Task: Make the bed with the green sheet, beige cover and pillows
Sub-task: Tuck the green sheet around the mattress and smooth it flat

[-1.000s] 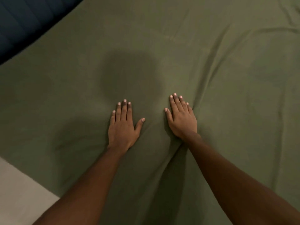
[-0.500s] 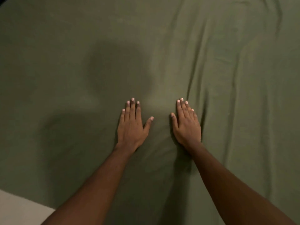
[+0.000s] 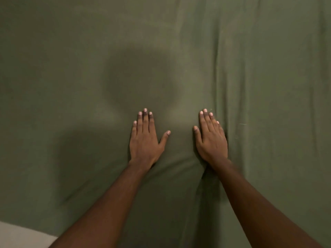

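L grip [image 3: 144, 140] & R grip [image 3: 211, 140] flat, straight-fingered, palms on green sheet [image 3: 71, 68]; creases [image 3: 221, 83] beside R

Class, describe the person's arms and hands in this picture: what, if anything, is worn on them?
Both forearms are bare as far as the frame shows: no sleeves. The left hand and right hand wear no gloves, rings, watch or bracelets. Fingernails are short.

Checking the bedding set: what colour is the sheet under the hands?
Plain olive green sheet, no pattern; shows in the head view.
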